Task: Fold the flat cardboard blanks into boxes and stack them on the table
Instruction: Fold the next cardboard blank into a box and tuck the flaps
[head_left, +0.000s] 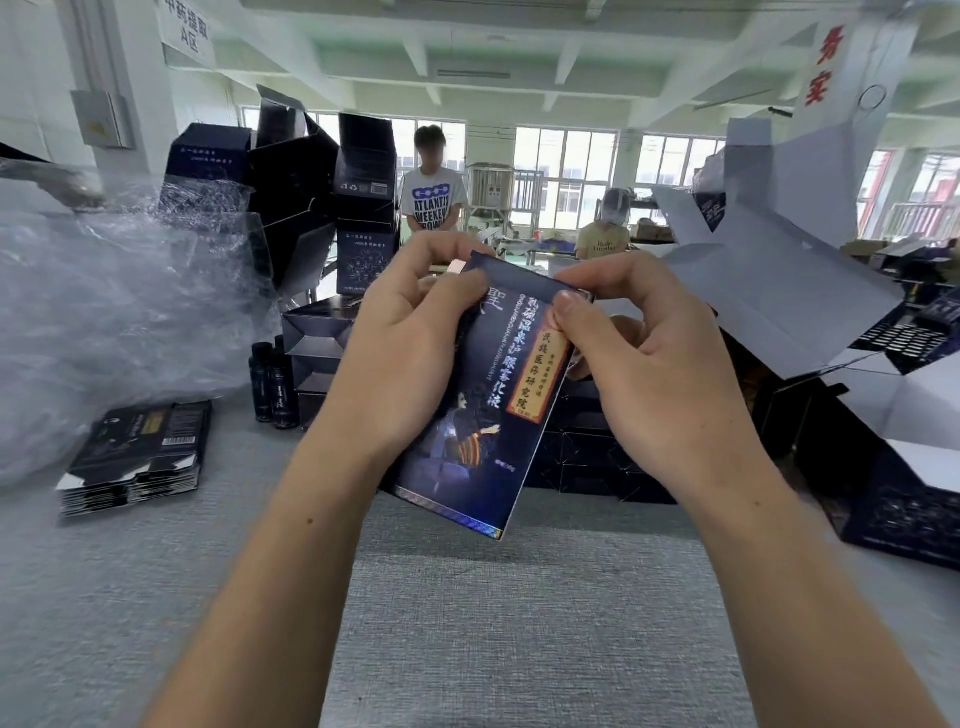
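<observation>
A dark blue printed box (483, 395) is held tilted above the grey table (467, 623), its top end away from the camera. A stack of flat dark blanks (137, 457) lies at the left. Folded dark boxes (363, 208) stand piled behind

A heap of crumpled clear plastic wrap (104, 312) is lying along the bench's (467, 623) left edge. Small dark bottles (272, 384), perhaps three, are standing further in. Beyond the far edge, two people (434, 192) are working under bright windows (566, 166).
</observation>
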